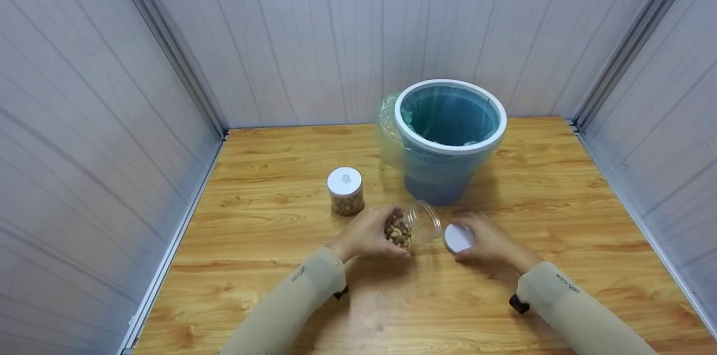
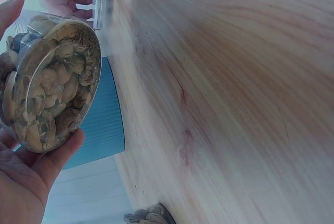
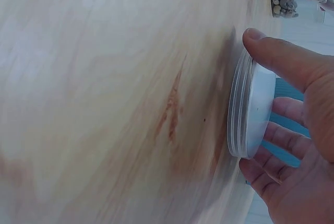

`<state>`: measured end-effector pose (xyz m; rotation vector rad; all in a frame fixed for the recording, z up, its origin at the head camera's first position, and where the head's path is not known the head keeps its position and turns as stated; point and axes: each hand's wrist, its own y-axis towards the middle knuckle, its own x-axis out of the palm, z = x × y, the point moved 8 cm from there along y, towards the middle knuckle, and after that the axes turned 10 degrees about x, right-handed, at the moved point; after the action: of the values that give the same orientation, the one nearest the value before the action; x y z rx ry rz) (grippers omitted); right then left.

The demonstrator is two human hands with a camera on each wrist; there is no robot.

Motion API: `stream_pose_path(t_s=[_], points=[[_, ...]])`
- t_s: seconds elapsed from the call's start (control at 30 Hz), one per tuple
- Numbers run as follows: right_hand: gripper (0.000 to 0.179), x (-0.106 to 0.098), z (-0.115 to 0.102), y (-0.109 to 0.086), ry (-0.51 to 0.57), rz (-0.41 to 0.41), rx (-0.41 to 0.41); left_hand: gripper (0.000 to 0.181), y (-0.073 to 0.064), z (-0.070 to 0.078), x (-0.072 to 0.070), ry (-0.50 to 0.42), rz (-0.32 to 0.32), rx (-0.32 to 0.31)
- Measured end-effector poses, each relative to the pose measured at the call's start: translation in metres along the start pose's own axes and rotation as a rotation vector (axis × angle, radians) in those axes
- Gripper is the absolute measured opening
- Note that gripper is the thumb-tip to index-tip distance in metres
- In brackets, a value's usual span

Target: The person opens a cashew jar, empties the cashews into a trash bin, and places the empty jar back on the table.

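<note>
My left hand [image 1: 369, 233] grips a clear jar [image 1: 427, 223] round its base end. The jar is tipped on its side, its uncovered mouth facing right. Small stones [image 1: 398, 233] lie gathered toward its base; the left wrist view shows them packed behind the clear bottom [image 2: 60, 91]. Just right of the mouth, my right hand [image 1: 488, 240] holds a round white lid [image 1: 459, 238] by its edge, low over the table. In the right wrist view, thumb and fingers span the lid [image 3: 261, 112], which has a clear ridged rim.
A second jar [image 1: 347, 204] of stones, with its white lid on, stands upright left of my left hand. Behind the hands is a blue bin [image 1: 437, 184] with a white rim [image 1: 451, 148] and a thin liner bag [image 1: 391, 139]. White panels [image 1: 313, 36] enclose the wooden table [image 1: 269, 187].
</note>
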<state>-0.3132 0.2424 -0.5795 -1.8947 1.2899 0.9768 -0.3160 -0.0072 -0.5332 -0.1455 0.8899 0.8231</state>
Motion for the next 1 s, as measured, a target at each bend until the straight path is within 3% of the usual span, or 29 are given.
stream_pose_path(t_s=[0.37,1.0], points=[[0.081,0.0000,-0.0011,-0.0015,0.002,0.030,-0.024,0.089,0.0009,0.0015,0.0012,0.010,0.011,0.027],[0.080,0.0031,0.0014,-0.0001,-0.004,-0.003,0.009,0.093,0.0004,-0.0044,0.0056,-0.034,0.001,-0.012]])
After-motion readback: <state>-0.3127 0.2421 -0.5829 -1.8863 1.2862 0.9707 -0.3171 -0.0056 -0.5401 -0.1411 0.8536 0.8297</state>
